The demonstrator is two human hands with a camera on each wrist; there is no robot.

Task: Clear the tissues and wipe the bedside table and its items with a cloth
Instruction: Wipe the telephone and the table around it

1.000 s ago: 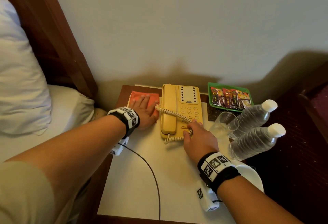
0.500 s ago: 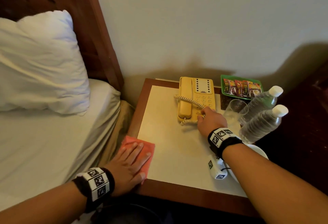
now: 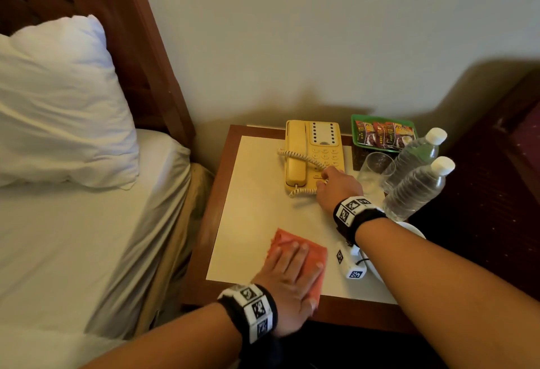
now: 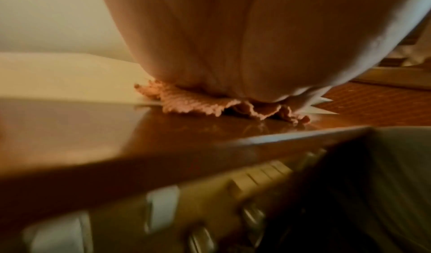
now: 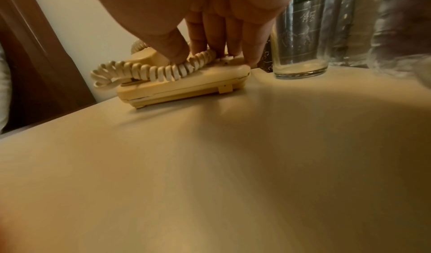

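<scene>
Left hand (image 3: 287,287) flat, fingers spread and straight, pressing the orange cloth (image 3: 304,251) onto the desk (image 3: 257,211). Cloth sits at the desk's near edge, well in front of the phone (image 3: 314,155); its near hem overlaps from the cream top onto the brown wood border, hem rumpled under the palm in the left wrist view (image 4: 210,103).

Right hand (image 3: 337,187) on the phone's near right corner. Right wrist view: fingertips (image 5: 233,50) come down on the phone top, thumb on the coiled cord (image 5: 149,70), cord trapped between thumb and fingers. Handset is in its cradle on the phone's left side.

Right of the phone: empty glass (image 3: 375,170) just beside it, two capped water bottles (image 3: 415,173) beyond the glass, lying tilted. Green tray (image 3: 382,133) of sachets behind the glass, level with the phone's back end. White plate (image 3: 415,230) in front of the bottles, mostly hidden by the right forearm.

Left of the phone, off the desk: bed with white pillow (image 3: 58,105), wooden headboard (image 3: 140,47).
</scene>
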